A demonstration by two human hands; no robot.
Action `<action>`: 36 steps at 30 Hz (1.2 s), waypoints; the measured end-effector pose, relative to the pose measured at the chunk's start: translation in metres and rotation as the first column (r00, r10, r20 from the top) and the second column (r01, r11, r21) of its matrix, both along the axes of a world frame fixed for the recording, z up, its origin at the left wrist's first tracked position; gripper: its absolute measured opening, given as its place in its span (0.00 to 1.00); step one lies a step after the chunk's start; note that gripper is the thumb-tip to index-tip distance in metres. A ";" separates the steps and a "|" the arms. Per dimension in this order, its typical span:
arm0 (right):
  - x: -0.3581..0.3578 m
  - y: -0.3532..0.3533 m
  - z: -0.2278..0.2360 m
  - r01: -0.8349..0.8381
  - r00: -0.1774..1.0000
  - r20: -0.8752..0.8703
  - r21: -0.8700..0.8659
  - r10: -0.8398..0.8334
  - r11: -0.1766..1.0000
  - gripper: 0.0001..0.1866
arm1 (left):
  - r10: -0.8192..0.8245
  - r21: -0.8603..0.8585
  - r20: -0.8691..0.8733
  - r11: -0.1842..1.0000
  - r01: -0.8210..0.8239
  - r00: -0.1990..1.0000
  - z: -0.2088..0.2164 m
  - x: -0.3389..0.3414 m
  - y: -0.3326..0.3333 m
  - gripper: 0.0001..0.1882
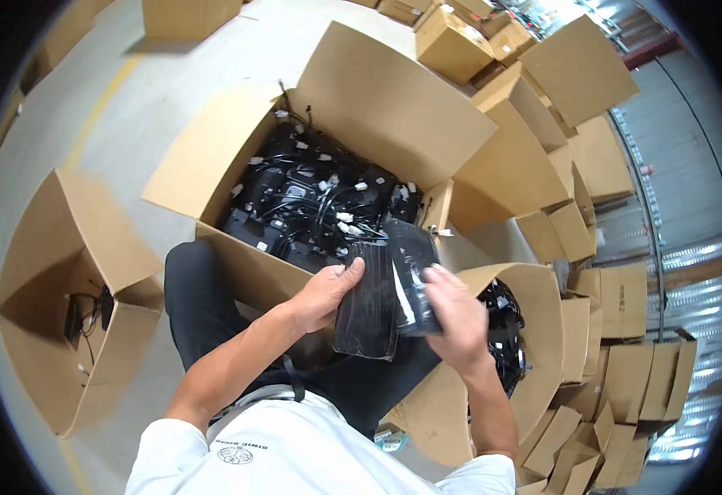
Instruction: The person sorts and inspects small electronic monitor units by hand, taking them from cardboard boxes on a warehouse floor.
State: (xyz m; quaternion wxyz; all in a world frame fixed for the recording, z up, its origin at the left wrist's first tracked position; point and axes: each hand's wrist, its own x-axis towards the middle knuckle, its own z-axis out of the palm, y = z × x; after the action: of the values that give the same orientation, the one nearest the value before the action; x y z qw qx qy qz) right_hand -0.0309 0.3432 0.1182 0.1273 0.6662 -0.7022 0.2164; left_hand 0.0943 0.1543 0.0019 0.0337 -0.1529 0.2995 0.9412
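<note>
My left hand (325, 290) grips the left edge of a flat black sleeve or pouch (368, 305), held upright over my lap. My right hand (452, 309) holds a second black flat piece (411, 264) that overlaps the first on its right side. Just beyond my hands stands an open cardboard box (237, 165) filled with several black devices and cables with white connectors (316, 202). My knee in black trousers (192, 289) presses against that box's near wall.
A cardboard box (542, 330) at my right holds more black cabled parts (505, 330). On the left, another open box (72, 272) has a few black items at its bottom. Stacks of flattened and empty boxes (608, 379) crowd the right; grey floor (171, 74) lies behind.
</note>
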 end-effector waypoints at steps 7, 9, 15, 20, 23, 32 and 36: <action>-0.010 -0.025 0.019 0.109 0.287 0.906 0.290 -0.310 0.951 0.37 | 0.018 -0.332 0.110 0.943 0.019 0.994 -0.026 0.002 -0.016 0.34; -0.017 -0.040 -0.010 -0.055 0.190 0.887 0.438 -0.421 0.897 0.37 | -0.023 -0.359 0.047 0.933 0.039 0.999 -0.006 0.006 -0.013 0.40; -0.020 -0.061 -0.016 -0.163 0.210 0.877 0.468 -0.433 0.869 0.42 | -0.159 -0.448 0.077 0.876 0.177 0.984 -0.003 0.019 -0.026 0.42; -0.040 -0.075 -0.027 -0.056 0.570 0.657 0.630 -0.493 0.774 0.43 | -0.089 -0.262 -0.008 0.961 0.084 0.996 -0.011 0.014 -0.024 0.37; -0.054 -0.061 -0.017 0.389 0.539 0.746 0.193 -0.392 0.901 0.29 | 0.071 -0.131 0.067 0.990 -0.061 0.995 -0.024 0.011 -0.025 0.32; 0.021 -0.025 -0.053 0.090 0.954 -0.298 0.208 -0.025 0.974 0.28 | 0.301 0.059 0.087 0.950 -0.307 0.950 0.007 -0.009 -0.010 0.25; 0.010 -0.035 -0.046 0.070 0.997 -0.003 -0.257 -0.074 0.964 0.29 | 0.124 0.023 0.024 0.992 -0.124 0.992 0.027 0.012 -0.033 0.27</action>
State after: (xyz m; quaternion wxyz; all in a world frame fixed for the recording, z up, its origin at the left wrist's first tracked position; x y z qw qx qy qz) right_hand -0.0213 0.3083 0.0720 0.2246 0.6196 -0.6913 0.2964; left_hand 0.1068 0.1213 0.0287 -0.0196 -0.1813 0.2774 0.9433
